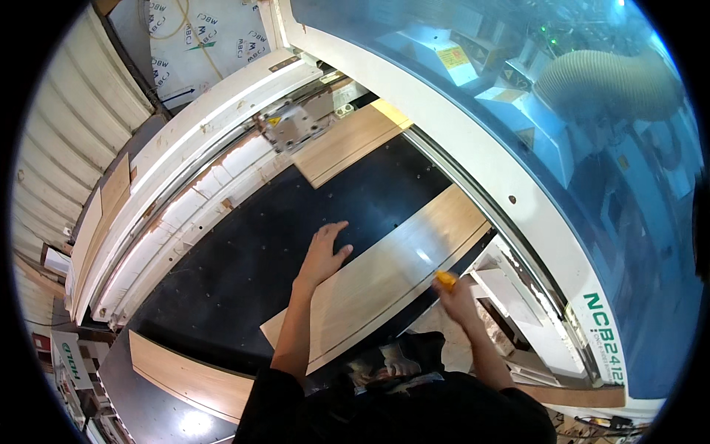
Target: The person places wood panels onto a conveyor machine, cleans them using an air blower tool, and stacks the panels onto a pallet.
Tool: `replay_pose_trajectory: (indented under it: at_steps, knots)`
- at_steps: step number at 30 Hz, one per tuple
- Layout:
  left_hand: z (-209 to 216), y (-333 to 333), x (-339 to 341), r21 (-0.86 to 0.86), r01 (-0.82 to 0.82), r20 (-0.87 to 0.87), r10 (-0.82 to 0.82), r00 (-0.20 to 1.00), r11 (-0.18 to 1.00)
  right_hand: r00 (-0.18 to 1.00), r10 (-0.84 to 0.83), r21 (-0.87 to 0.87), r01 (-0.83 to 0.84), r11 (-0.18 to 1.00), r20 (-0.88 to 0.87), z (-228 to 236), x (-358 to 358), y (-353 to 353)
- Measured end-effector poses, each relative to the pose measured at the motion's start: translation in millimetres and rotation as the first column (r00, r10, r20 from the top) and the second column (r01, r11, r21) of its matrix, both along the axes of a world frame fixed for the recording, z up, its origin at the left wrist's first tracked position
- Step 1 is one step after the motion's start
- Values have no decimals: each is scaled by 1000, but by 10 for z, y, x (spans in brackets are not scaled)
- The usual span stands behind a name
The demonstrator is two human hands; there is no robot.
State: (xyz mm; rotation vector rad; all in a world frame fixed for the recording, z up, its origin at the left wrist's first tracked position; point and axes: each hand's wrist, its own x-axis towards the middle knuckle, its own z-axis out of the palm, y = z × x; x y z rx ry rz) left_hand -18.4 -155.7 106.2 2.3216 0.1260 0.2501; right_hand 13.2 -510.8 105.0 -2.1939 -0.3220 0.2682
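Your left hand hangs open beside the wooden panel on the black table, while your right hand grips an orange tool whose slip could scratch or shift that unheld panel.

Wood-grained panel, smooth and glossy, is laid on smooth black table; glossy plastic-looking cover is seen right of table, ridged metal-looking wall left.
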Motion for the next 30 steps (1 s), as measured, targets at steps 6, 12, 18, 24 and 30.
replay_pose_trajectory:
  at_steps: [6, 12, 18, 24, 30]
  knots:
    - [-137, 262, 751, 31, -151, 6, 151, 989, 988, 985, -171, 16, 171, 985, -11, -144, 192, 15]
    - [-446, 511, 1766, 232, -165, -69, 186, 980, 958, 942, -317, -65, 312, 948, -108, 128, 795, -219]
    - [-855, 873, 2521, 536, -241, -138, 365, 921, 809, 906, 47, -44, -73, 996, -421, 210, 846, -62]
    - [-1007, 736, 2187, 639, -242, -44, 348, 936, 730, 783, 441, 133, -429, 893, -439, 346, 613, 285]
    - [-932, 476, 1153, 623, -247, 0, 316, 949, 742, 984, -149, -114, 159, 981, 97, -189, 945, -362]
